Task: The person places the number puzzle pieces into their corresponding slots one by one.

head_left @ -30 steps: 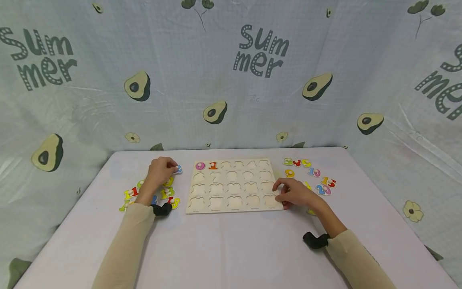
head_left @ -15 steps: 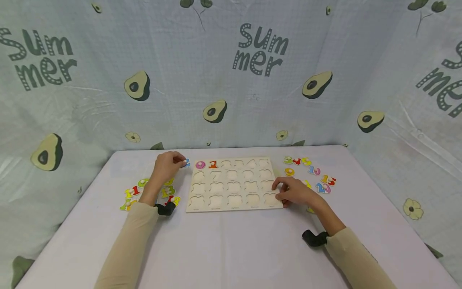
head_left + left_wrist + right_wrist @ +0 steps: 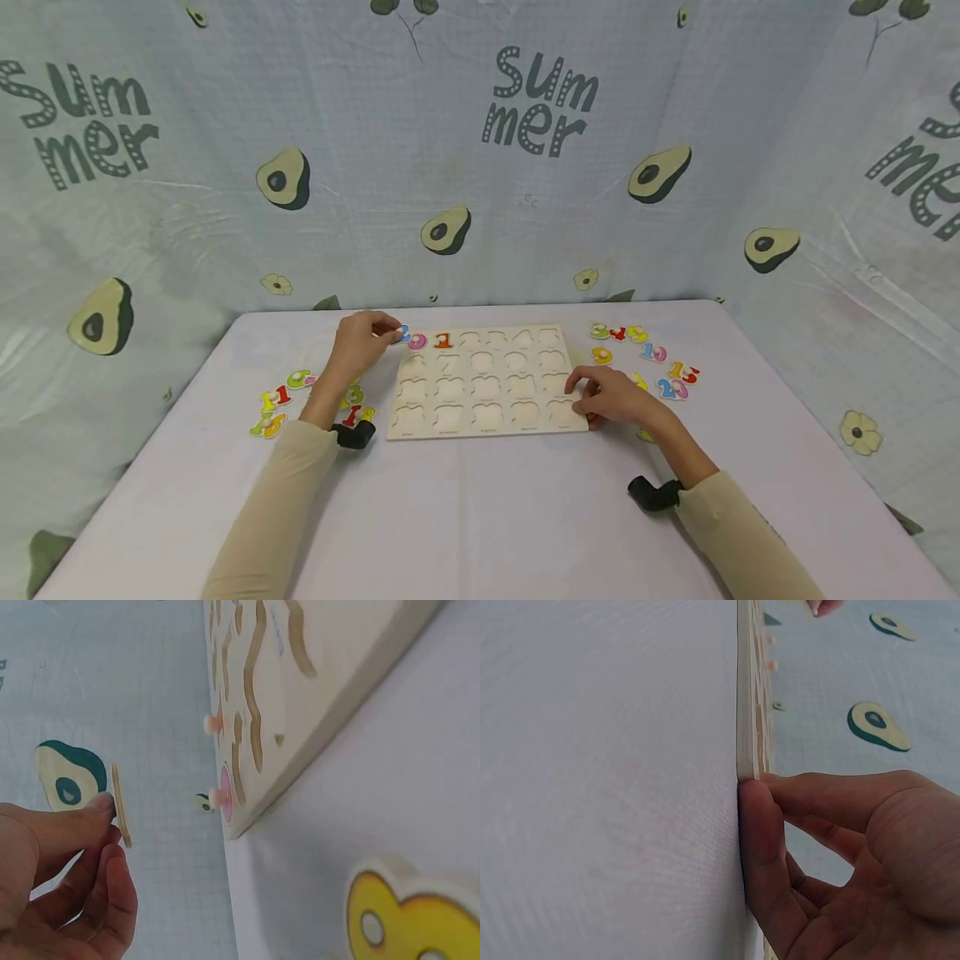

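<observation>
My left hand point(image 3: 363, 342) pinches a blue wooden number 2 piece point(image 3: 404, 332) between thumb and fingers, just off the far left corner of the wooden number puzzle board point(image 3: 430, 421). The left wrist view shows that piece point(image 3: 121, 808) edge-on, apart from the board. A pink 0 point(image 3: 417, 341) and an orange-red 1 point(image 3: 444, 340) sit in the first recesses of the far row; small knobs stick up from them. At the near right corner, my right hand point(image 3: 613, 397) grips the board's edge point(image 3: 746, 697) between thumb and finger.
Several loose number pieces, including a red and yellow 11 point(image 3: 275, 398), lie left of the board, partly behind my left forearm. More pieces, among them a blue and pink 20 point(image 3: 672, 389), lie to the right. A printed curtain point(image 3: 360, 167) stands behind the table point(image 3: 465, 517).
My left hand has moved right and slightly away from me, bringing the blue number 2 piece from the loose pieces to the board's far left corner. My right hand stays on the board.
</observation>
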`<move>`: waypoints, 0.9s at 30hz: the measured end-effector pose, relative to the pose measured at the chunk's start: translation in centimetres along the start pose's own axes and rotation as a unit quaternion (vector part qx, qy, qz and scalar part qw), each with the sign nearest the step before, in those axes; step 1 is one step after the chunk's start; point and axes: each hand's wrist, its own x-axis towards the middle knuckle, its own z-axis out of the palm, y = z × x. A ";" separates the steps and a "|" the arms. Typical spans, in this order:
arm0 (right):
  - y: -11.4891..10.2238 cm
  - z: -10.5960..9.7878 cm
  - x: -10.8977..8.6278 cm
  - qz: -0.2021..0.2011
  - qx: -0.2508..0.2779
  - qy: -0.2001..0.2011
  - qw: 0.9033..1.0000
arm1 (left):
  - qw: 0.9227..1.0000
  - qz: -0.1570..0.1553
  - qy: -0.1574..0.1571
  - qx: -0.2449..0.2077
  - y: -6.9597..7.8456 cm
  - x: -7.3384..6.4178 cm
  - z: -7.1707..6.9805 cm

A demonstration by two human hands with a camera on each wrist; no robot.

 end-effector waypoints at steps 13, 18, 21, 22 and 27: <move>-0.3 0.2 0.1 0.002 0.002 0.002 1.000 | 0.999 0.026 0.011 -0.040 1.8 0.7 1.8; 0.0 0.3 0.0 0.002 0.003 0.003 1.000 | 0.998 0.032 -0.004 -0.052 2.3 1.6 2.7; 0.0 0.3 0.0 0.003 0.002 0.004 1.000 | 0.998 0.039 -0.017 -0.052 2.9 2.2 3.1; 0.0 0.3 0.0 0.004 0.001 0.005 1.000 | 0.998 0.040 -0.022 -0.051 3.1 2.4 3.2; -0.1 0.2 -0.1 0.002 -0.001 0.009 1.000 | 0.997 0.051 -0.049 -0.040 4.5 3.2 3.7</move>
